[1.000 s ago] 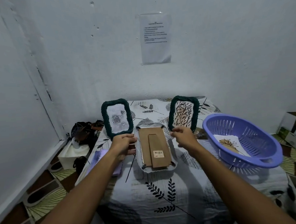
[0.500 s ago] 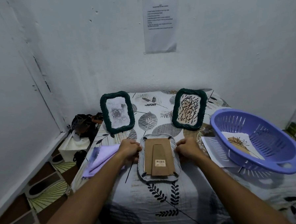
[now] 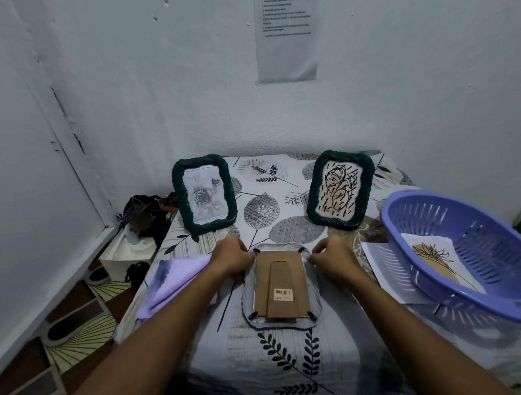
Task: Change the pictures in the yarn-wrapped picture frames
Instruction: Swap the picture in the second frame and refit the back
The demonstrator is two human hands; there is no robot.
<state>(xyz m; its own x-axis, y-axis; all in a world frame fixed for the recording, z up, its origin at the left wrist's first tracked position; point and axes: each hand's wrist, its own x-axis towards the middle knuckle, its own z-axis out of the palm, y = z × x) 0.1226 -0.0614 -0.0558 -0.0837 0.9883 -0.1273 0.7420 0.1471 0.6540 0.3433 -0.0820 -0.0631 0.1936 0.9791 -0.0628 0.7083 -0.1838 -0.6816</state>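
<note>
At the centre of the picture a frame (image 3: 280,287) lies face down on the bench (image 3: 292,361), its brown backing board (image 3: 280,282) uppermost; we judge it was laid this way to expose the small black tabs at its corners. The left hand (image 3: 230,257) curls its grip against the frame's upper left corner, and the right hand (image 3: 334,257) does likewise at the upper right, each apparently pinching the edge near a tab, though the fingertips are hidden. Two green yarn-wrapped frames (image 3: 204,194) (image 3: 340,190) stand upright behind. At the right, a purple basket (image 3: 480,276) holds a spare picture (image 3: 434,257). A lilac cloth (image 3: 173,280) lies under the left forearm.
</note>
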